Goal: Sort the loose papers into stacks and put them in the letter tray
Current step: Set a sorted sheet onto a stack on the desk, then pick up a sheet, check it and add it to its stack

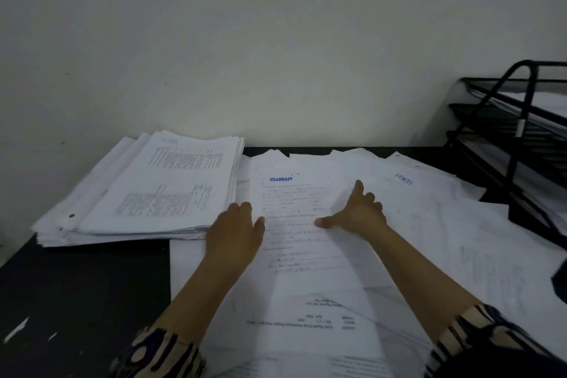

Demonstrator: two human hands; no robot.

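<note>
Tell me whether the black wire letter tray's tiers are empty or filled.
Partly filled. The black wire letter tray shows white papers in its upper tiers; the lowest tier cannot be judged.

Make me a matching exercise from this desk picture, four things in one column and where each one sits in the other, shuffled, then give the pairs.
Things
1. thick paper stack
2. black letter tray
3. sheet stamped APPROVED
4. left hand

Places
A. far right of the desk, against the wall
B. centre of the desk, between the two hands
C. far left of the desk, by the wall
D. at the near right corner of the thick stack

Pairs: 1-C, 2-A, 3-B, 4-D. The right hand rests on the loose papers beside the stamped sheet.
</note>
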